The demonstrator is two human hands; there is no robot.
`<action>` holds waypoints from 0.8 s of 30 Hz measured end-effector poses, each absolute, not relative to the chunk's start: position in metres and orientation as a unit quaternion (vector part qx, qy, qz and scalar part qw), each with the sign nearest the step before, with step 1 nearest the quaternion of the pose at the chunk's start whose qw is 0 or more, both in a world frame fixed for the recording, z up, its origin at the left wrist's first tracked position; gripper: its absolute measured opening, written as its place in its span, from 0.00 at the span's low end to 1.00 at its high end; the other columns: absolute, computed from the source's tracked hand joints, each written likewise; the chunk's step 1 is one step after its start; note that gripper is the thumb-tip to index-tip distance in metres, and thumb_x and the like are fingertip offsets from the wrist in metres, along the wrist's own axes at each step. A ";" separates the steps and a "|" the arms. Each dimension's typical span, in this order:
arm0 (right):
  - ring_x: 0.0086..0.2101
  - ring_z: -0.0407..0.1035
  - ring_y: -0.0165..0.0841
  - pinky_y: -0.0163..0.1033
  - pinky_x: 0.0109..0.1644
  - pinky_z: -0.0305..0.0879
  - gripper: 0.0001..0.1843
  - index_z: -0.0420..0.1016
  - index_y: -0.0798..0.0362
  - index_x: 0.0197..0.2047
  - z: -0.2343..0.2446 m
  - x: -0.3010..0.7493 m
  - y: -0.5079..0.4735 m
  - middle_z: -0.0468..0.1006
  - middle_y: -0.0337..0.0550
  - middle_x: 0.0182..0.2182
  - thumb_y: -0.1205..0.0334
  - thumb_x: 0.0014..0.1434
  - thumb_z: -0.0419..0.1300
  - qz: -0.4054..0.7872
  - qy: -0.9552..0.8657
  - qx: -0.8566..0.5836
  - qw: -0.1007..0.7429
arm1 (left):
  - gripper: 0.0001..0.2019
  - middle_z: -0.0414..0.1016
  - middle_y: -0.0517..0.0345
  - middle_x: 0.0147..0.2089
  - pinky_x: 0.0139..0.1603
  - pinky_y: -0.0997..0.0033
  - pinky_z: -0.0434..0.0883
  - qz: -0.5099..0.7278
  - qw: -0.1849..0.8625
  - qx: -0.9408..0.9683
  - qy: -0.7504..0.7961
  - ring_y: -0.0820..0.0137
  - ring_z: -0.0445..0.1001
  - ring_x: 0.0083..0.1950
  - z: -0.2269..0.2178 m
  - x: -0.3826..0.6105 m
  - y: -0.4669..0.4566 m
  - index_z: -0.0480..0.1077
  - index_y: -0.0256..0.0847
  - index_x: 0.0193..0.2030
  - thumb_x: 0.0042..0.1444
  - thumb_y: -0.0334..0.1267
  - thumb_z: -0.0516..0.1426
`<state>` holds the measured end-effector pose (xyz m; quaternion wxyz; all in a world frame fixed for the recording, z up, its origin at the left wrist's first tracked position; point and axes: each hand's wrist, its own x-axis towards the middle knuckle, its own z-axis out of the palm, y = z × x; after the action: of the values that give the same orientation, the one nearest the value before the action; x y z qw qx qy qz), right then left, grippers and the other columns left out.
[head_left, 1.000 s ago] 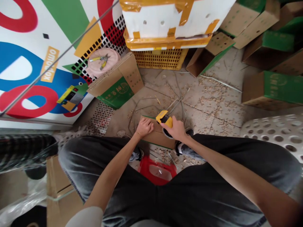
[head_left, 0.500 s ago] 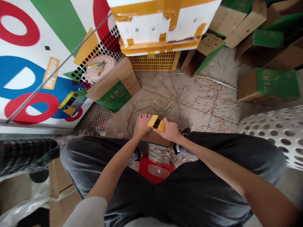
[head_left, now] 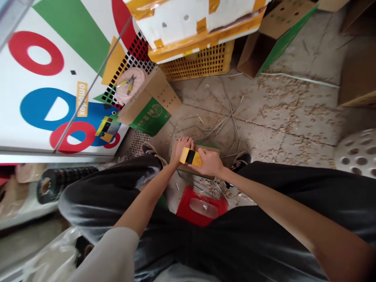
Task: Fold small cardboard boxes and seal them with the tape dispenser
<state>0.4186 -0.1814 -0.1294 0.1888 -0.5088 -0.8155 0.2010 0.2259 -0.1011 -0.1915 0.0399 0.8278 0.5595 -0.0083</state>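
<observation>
Two bare hands work close together over a small green-edged cardboard box (head_left: 190, 169), which lies low between the person's shoes (head_left: 243, 158). What supports it from below cannot be told. The left hand (head_left: 184, 148) is laid palm down over the box's left end, fingers extended and holding nothing. The right hand (head_left: 210, 161) is wrapped round the rear of a yellow tape dispenser (head_left: 190, 156) with a black middle; its front end reaches right up to the left wrist, and whether they touch is unclear. Any tape beneath it is hidden.

That closeness looks like the chief risk: if the right grip slipped or pushed too far left, the dispenser's front could scrape the left wrist or hand, worse if it carries a cutting edge, which is not visible. The box could skid or twist too, should the left hand press unevenly, since only that palm appears to steady it from above. A tilted dispenser might lay any tape crooked or wrinkled. Loose strapping (head_left: 235, 125) lies tangled on the floor (head_left: 264, 105) just beyond the box and could snag a shoe or corner if either shifted; scattered scraps might cling to exposed adhesive.
</observation>
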 end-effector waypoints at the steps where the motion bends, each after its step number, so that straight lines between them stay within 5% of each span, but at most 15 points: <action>1: 0.35 0.77 0.44 0.42 0.35 0.55 0.39 0.71 0.57 0.50 -0.129 0.418 -0.181 0.83 0.56 0.39 0.25 0.65 0.54 0.202 -0.817 -0.507 0.188 | 0.14 0.80 0.43 0.50 0.59 0.55 0.65 -0.011 0.036 0.828 0.559 0.54 0.75 0.55 -0.192 0.226 -0.101 0.75 0.41 0.47 0.76 0.36 0.48; 17: 0.30 0.76 0.42 0.41 0.33 0.63 0.32 0.64 0.49 0.43 -0.132 0.428 -0.175 0.79 0.47 0.30 0.26 0.63 0.59 0.144 -0.798 -0.525 0.259 | 0.14 0.79 0.41 0.49 0.59 0.54 0.66 0.054 0.093 0.834 0.541 0.54 0.74 0.55 -0.191 0.237 -0.101 0.75 0.37 0.49 0.77 0.37 0.49; 24: 0.27 0.74 0.42 0.42 0.31 0.64 0.31 0.63 0.47 0.42 -0.136 0.423 -0.168 0.76 0.43 0.26 0.27 0.61 0.61 0.141 -0.825 -0.486 0.252 | 0.15 0.78 0.43 0.57 0.65 0.59 0.70 0.280 0.301 0.721 0.557 0.61 0.76 0.61 -0.170 0.204 -0.099 0.75 0.40 0.53 0.74 0.29 0.47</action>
<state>0.4233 -0.1677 -0.1359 0.2518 -0.4858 -0.8250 0.1415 0.2041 -0.0989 -0.1697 0.3014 0.7213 0.5572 0.2800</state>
